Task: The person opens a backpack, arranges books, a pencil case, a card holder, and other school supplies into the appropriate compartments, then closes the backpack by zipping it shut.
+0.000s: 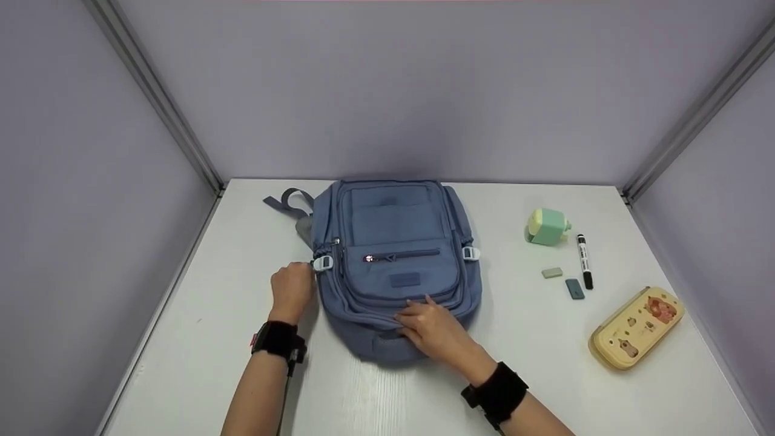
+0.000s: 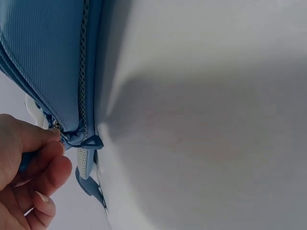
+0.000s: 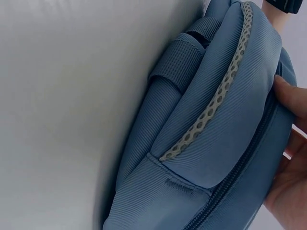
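Note:
A blue backpack (image 1: 396,221) lies front side up on the white table, its handle end toward me. My left hand (image 1: 293,289) is at its left side, beside a white buckle (image 1: 323,263). In the left wrist view, the thumb and forefinger of that hand pinch a small zipper pull (image 2: 56,123) at the end of the zipper. My right hand (image 1: 435,330) holds the near end of the backpack. The right wrist view shows its thumb (image 3: 289,96) pressing beside the dark zipper (image 3: 240,167), with the other fingers partly hidden behind the fabric.
Right of the backpack are a green and yellow block-like item (image 1: 548,227), a black and white marker (image 1: 584,261), two small flat pieces, one pale (image 1: 552,272) and one dark (image 1: 574,289), and a yellow pencil case (image 1: 636,328). A loose strap (image 1: 289,204) trails left. Grey walls (image 1: 387,91) enclose the table.

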Tool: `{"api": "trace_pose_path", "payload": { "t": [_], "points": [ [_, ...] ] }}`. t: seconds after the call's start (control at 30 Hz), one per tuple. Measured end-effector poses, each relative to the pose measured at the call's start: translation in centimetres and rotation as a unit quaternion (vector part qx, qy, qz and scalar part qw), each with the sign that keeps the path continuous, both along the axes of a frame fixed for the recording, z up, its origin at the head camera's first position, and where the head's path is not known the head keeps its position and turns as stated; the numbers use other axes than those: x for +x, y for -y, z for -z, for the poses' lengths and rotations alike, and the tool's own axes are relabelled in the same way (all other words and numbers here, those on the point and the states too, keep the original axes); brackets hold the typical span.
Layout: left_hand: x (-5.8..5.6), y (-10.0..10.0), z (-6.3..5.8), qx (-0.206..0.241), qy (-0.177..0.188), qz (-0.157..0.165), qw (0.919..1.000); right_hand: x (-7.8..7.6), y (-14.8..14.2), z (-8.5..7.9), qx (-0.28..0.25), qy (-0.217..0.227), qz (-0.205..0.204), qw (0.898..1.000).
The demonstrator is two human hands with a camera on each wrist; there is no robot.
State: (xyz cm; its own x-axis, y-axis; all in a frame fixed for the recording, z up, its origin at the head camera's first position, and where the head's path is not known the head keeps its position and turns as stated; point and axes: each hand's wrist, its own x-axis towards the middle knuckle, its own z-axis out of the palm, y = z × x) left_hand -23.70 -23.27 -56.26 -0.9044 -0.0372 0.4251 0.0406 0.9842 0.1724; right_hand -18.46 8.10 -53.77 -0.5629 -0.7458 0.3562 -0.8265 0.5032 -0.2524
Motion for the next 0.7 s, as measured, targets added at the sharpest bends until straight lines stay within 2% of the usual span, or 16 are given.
{"api": "trace_pose_path", "payload": {
  "t": [0.27, 0.4, 0.5, 0.7],
  "points": [
    [-1.1, 0.2, 0.2, -0.016, 0.01, -0.004, 0.9998, 0.2, 0.0, -0.2, 0.005, 0.014, -0.001, 1.0],
    [-1.5, 0.3, 0.3, -0.016, 0.0, -0.01, 0.9998, 0.3, -0.1, -0.2, 0.005, 0.017, -0.001, 1.0],
    [-1.8, 0.3, 0.5, -0.003, -0.002, -0.016, 0.9999, 0.4, 0.0, -0.2, -0.001, 0.013, -0.001, 1.0],
    [-2.0, 0.3, 0.6, 0.05, 0.048, -0.035, 0.997, 0.4, 0.1, -0.2, 0.0, -0.007, 0.002, 1.0]
  ]
}}
